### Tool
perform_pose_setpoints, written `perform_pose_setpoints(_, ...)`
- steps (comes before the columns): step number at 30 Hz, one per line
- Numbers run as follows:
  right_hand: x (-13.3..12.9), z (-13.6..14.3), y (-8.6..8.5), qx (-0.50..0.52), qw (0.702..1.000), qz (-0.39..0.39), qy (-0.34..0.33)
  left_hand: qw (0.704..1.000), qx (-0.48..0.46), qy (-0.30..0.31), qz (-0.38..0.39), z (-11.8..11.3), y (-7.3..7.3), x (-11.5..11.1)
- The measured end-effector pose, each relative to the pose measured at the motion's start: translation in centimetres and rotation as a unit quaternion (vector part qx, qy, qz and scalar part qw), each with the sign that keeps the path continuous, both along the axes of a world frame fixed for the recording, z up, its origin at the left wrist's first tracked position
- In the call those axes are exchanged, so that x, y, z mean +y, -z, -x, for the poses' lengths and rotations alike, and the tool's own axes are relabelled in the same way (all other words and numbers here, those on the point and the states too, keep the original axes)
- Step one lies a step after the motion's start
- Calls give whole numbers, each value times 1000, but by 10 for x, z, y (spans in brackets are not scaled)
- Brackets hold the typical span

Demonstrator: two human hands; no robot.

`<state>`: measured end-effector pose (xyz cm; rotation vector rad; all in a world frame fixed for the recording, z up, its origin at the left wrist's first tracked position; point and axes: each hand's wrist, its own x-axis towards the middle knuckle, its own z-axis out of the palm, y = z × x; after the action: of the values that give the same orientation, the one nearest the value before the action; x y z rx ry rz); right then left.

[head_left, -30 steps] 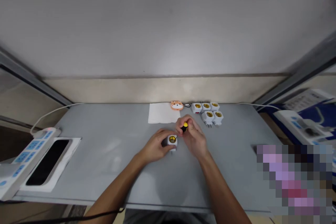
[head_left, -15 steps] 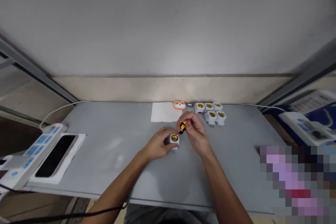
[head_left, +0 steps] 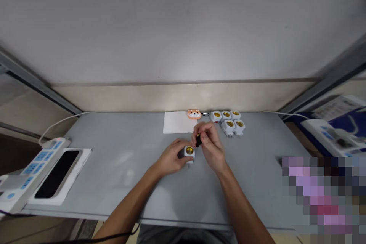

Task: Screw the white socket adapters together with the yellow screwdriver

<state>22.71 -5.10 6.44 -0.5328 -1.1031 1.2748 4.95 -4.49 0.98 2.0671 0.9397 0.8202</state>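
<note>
A white socket adapter (head_left: 189,153) with a gold-coloured ring inside stands on the grey table. My left hand (head_left: 173,158) is closed on it, thumb in front and fingers behind. Just to its right, my right hand (head_left: 210,145) pinches a small black and yellow screwdriver (head_left: 198,140), whose lower end points down at the adapter's rim. The tip is too small to make out. Several similar white adapters (head_left: 229,125) stand grouped behind my right hand, one with a red part at its front.
Behind my hands lie a white sheet (head_left: 177,122) and an orange and white animal-faced case (head_left: 194,114) with a clip. At left are a phone (head_left: 58,174) and a power strip (head_left: 38,167); another power strip (head_left: 328,137) is at right.
The screwdriver has turned in my right hand's fingers, and less of its yellow shows. My left hand keeps its hold on the adapter. The whole view has shifted slightly.
</note>
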Motion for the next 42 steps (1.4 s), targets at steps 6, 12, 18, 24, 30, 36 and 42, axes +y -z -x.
perform_pose_setpoints(6, 1, -9, 4, -60, 998, -27, -9, 1000, 14, 6, 3, 0, -1, 0)
perform_pose_setpoints(12, -5, 6, 3, -4, 1000, -3, 5, 1000, 17, 20, -12, 0, -3, 0)
perform_pose_setpoints(18, -12, 7, 0, -45, 999, -22, -3, 1000, 13, 19, -19, 0, 2, -1)
perform_pose_setpoints(24, -15, 11, 2, -81, 996, -14, -25, 998, -1, 29, -50, 2, 4, -3)
perform_pose_setpoints(30, -11, 11, 0, -25, 999, 7, 42, 996, 31, 48, -74, 1, -2, -1)
perform_pose_setpoints(36, -4, 5, -2, -5, 997, -12, 77, 987, 51, 57, -139, 1, -2, 1)
perform_pose_setpoints(42, -3, 4, -1, -39, 996, -19, 72, 987, 49, 48, -145, 1, -1, 0)
